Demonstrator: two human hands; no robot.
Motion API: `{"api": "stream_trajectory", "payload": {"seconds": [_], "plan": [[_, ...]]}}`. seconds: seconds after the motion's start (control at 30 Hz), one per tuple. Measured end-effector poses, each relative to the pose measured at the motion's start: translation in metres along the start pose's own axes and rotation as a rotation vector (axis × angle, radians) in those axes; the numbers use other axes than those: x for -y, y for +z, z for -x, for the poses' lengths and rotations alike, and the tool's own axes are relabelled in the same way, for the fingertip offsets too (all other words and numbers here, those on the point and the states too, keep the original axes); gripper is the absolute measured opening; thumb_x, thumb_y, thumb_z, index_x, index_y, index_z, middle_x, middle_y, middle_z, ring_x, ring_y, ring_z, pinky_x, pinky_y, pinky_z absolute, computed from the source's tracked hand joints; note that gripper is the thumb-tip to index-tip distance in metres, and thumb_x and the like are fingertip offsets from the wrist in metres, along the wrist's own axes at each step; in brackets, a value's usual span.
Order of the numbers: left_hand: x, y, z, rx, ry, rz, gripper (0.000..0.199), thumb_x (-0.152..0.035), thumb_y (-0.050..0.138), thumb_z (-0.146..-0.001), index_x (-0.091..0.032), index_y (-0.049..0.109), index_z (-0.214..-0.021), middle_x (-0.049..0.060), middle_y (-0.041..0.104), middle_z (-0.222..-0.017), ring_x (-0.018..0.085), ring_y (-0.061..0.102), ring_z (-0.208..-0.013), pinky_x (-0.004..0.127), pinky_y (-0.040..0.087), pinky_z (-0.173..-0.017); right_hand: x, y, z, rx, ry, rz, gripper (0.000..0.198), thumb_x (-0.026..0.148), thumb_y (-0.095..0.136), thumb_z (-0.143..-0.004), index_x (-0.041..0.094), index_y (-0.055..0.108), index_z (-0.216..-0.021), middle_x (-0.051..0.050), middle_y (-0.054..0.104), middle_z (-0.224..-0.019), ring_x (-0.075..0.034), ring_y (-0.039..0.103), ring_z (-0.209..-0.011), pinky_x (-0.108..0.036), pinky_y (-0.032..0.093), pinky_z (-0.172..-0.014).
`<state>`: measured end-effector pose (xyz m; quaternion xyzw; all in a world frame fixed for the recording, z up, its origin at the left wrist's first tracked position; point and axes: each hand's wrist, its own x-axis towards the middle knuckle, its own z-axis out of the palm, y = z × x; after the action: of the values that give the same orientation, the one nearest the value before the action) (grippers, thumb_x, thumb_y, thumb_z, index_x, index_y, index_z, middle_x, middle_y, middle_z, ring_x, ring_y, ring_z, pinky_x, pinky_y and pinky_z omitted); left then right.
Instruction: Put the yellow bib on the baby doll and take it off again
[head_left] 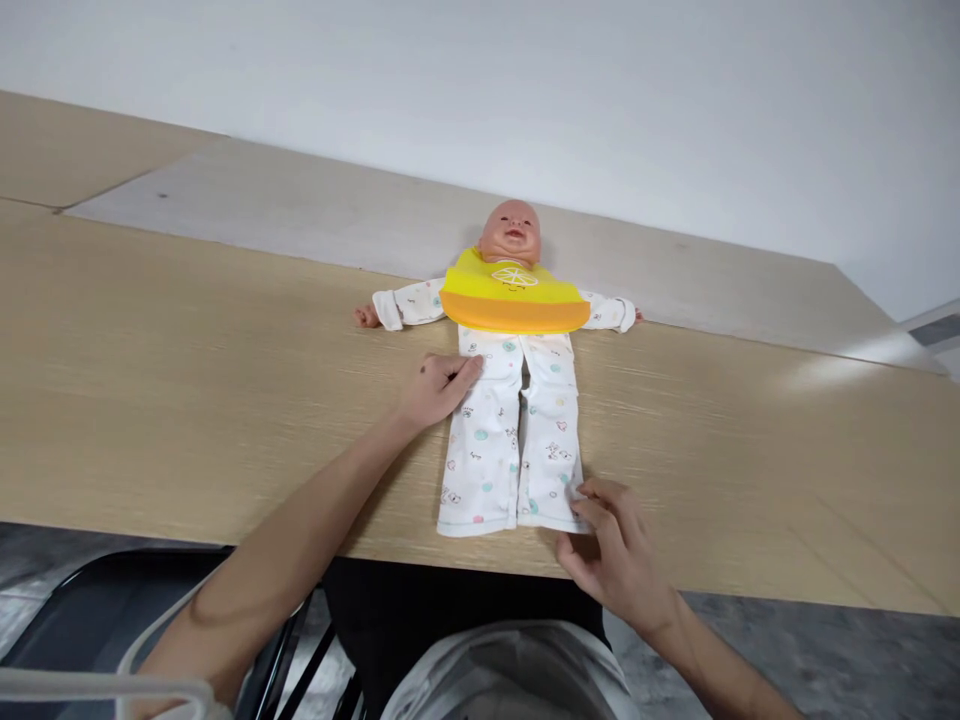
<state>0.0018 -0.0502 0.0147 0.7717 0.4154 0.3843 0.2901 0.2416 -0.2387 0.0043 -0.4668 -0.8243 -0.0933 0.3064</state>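
A baby doll (511,235) lies on its back on the table, head away from me and arms spread. A yellow bib (517,290) with an orange lower pocket covers its chest. Its white printed trousers (487,450) are laid out straight towards me, with no feet showing at the hems. My left hand (439,388) is closed at the upper left trouser leg, fingertips on the cloth and partly hidden. Beside the lower right hem is my right hand (619,545), its fingers apart and curved, the fingertips touching or nearly touching the cloth.
The wooden table (187,380) runs across the view, with a pale grey strip (300,200) behind the doll. Beyond stands a white wall (525,100). A black chair (127,610) is at the lower left, near a white cable or strap (150,640).
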Motion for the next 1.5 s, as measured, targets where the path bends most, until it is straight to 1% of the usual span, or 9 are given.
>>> {"api": "stream_trajectory", "payload": {"seconds": [0.23,0.33,0.43,0.57,0.8,1.0,1.1,1.3,1.5], "plan": [[0.001,0.0,0.0,0.004,0.01,-0.03,0.049,-0.041,0.043,-0.094,-0.02,0.024,-0.053,-0.005,0.024,-0.048,0.007,0.024,-0.045,0.026,0.02,-0.045,0.011,0.006,-0.008,0.039,0.115,-0.021,0.037,0.019,0.062,-0.08,0.011,0.05,-0.114,-0.018,0.051,-0.12,-0.029,0.051,-0.111,-0.047,0.052,-0.087],[0.001,-0.001,0.0,0.008,0.018,-0.042,0.05,-0.041,0.043,-0.093,-0.02,0.024,-0.053,-0.005,0.025,-0.047,0.007,0.024,-0.045,0.025,0.02,-0.045,0.017,0.008,-0.011,0.041,0.171,-0.043,0.039,0.02,0.062,-0.082,0.012,0.048,-0.118,-0.018,0.048,-0.127,-0.029,0.048,-0.117,-0.048,0.051,-0.092],[-0.001,-0.001,-0.001,0.002,0.022,-0.049,0.049,-0.041,0.042,-0.093,-0.02,0.024,-0.053,-0.005,0.024,-0.047,0.007,0.024,-0.045,0.025,0.02,-0.045,0.018,0.01,-0.012,0.03,0.208,-0.041,0.041,0.024,0.063,-0.083,0.012,0.048,-0.119,-0.019,0.047,-0.129,-0.03,0.046,-0.119,-0.049,0.05,-0.094],[-0.002,-0.001,-0.001,0.004,0.035,-0.057,0.05,-0.041,0.042,-0.093,-0.02,0.023,-0.052,-0.005,0.023,-0.047,0.007,0.023,-0.044,0.026,0.02,-0.046,0.017,0.01,-0.014,0.015,0.232,-0.036,0.045,0.031,0.063,-0.084,0.012,0.047,-0.121,-0.019,0.046,-0.131,-0.03,0.046,-0.12,-0.05,0.049,-0.094],[0.001,-0.001,0.0,0.01,0.046,-0.048,0.049,-0.041,0.043,-0.094,-0.02,0.024,-0.053,-0.005,0.024,-0.048,0.007,0.024,-0.045,0.026,0.022,-0.046,0.023,0.018,-0.023,0.076,0.263,0.034,0.057,0.037,0.065,-0.083,0.012,0.043,-0.129,-0.019,0.04,-0.139,-0.036,0.037,-0.129,-0.056,0.046,-0.099],[0.003,-0.001,0.0,-0.003,0.089,-0.063,0.048,-0.039,0.042,-0.094,-0.02,0.024,-0.054,-0.006,0.024,-0.048,0.007,0.025,-0.045,0.026,0.022,-0.047,0.025,0.018,-0.023,0.039,0.279,0.054,0.058,0.039,0.064,-0.083,0.012,0.043,-0.13,-0.019,0.041,-0.138,-0.035,0.038,-0.128,-0.056,0.046,-0.098],[0.004,0.0,0.0,-0.014,0.102,-0.067,0.048,-0.038,0.042,-0.094,-0.02,0.025,-0.054,-0.006,0.024,-0.047,0.007,0.025,-0.044,0.026,0.022,-0.047,0.025,0.018,-0.023,0.021,0.289,0.07,0.059,0.039,0.064,-0.083,0.012,0.042,-0.13,-0.019,0.042,-0.137,-0.035,0.039,-0.128,-0.055,0.045,-0.1],[-0.001,-0.001,0.0,-0.015,0.086,-0.064,0.047,-0.038,0.043,-0.093,-0.02,0.025,-0.054,-0.005,0.026,-0.048,0.008,0.025,-0.045,0.026,0.021,-0.046,0.028,0.022,-0.025,0.085,0.329,0.096,0.066,0.038,0.068,-0.079,0.014,0.039,-0.134,-0.019,0.039,-0.141,-0.037,0.036,-0.13,-0.058,0.043,-0.102],[-0.004,-0.003,0.001,-0.029,0.034,-0.085,0.047,-0.039,0.045,-0.092,-0.019,0.027,-0.053,-0.005,0.026,-0.049,0.008,0.025,-0.047,0.026,0.02,-0.047,0.028,0.02,-0.02,0.056,0.335,0.013,0.06,0.031,0.063,-0.083,0.015,0.038,-0.134,-0.018,0.039,-0.14,-0.035,0.036,-0.131,-0.057,0.043,-0.102]]}}
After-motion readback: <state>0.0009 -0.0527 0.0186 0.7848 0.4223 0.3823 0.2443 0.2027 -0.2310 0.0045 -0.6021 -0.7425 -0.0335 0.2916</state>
